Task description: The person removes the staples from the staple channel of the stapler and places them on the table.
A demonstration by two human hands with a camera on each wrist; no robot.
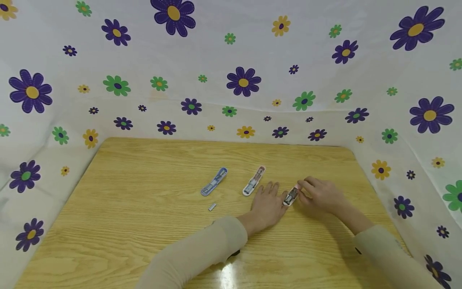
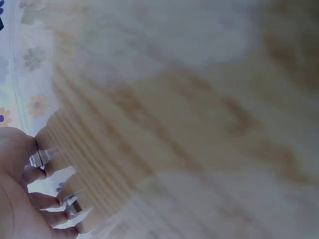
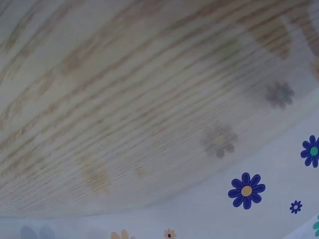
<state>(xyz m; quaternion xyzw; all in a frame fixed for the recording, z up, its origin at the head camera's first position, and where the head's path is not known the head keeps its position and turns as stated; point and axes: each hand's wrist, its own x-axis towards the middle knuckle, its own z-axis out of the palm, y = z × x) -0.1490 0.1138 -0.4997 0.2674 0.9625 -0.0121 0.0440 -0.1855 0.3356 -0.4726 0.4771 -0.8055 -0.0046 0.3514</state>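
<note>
On the table, a small stapler [image 1: 291, 195] lies swung open, its metal inside facing up. My right hand [image 1: 322, 195] pinches its pink far end. With the back of the hand up, my left hand [image 1: 268, 206] rests on the table and holds the near end between thumb and index finger. A second opened stapler [image 1: 254, 181], white and pinkish, lies just beyond the left fingers. Low in the left wrist view, the left hand [image 2: 15, 189] shows beside metal parts of both staplers. The right wrist view shows no hand.
A blue opened stapler [image 1: 214, 182] lies farther left, and a short grey staple strip [image 1: 212, 206] sits below it. The wooden table [image 1: 144, 208] is bounded at the back and sides by a white flowered cloth [image 1: 209, 48].
</note>
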